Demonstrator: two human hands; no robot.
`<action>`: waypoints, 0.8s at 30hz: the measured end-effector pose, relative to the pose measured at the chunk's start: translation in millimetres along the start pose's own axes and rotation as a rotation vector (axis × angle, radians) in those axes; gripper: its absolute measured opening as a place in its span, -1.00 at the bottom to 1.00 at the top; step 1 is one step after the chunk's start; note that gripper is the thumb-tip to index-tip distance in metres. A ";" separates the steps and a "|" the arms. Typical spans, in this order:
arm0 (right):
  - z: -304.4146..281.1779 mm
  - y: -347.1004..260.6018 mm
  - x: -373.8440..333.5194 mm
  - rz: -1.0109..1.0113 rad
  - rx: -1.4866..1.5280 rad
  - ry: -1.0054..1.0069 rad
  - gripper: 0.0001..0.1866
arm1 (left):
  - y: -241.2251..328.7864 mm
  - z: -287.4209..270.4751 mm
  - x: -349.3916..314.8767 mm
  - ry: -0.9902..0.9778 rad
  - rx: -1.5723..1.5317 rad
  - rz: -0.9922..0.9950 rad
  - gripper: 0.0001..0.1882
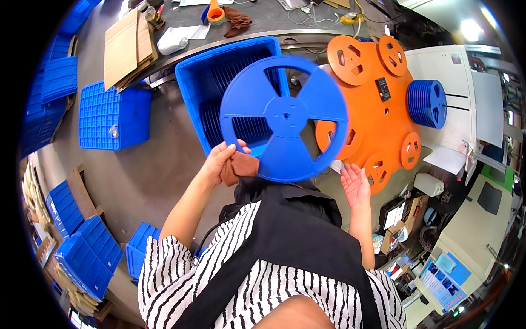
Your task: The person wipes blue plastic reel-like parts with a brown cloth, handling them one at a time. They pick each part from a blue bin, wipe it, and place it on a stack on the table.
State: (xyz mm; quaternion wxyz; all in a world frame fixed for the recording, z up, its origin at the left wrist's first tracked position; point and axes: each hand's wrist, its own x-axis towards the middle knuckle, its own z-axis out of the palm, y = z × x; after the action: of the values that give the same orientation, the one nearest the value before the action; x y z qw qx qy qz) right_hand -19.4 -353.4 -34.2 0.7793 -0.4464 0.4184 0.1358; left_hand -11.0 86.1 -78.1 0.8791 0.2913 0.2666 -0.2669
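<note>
A large blue plastic reel [290,143], with wide cut-outs and a small hub hole, is held up in front of me. My left hand [217,160] grips its lower left rim, with a brown cloth [241,166] bunched between the hand and the reel. My right hand [356,186] is open, palm up, just below the reel's lower right edge and apart from it. Behind the reel stands a blue crate [189,88], partly hidden, with rows of dark blue reels [211,122] on edge inside.
To the right is an orange rotary table [383,118] bearing orange discs [349,60] and a stack of blue reels [426,104]. An upturned blue crate [115,118] sits on the floor at left. Cardboard sheets [123,46] lie on the grey workbench [263,19] beyond.
</note>
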 end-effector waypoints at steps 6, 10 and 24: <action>-23.4 20.8 1.4 0.026 -0.113 0.113 -0.58 | 15.3 -75.2 9.4 0.501 0.400 0.175 -0.81; -27.2 23.3 -0.1 0.025 -0.185 0.128 -0.57 | 10.0 -141.8 65.2 0.768 0.672 0.226 -0.82; -8.0 24.8 -18.9 -0.007 -0.343 0.153 -0.57 | 25.7 -134.5 160.3 0.813 0.834 0.217 -0.79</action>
State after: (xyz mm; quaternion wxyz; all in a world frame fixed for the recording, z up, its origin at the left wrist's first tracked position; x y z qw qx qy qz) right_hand -49.7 -342.9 -36.1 0.6582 -0.5832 0.4454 0.1682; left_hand 77.6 141.5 -261.1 0.5401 0.7165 0.4234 -0.1249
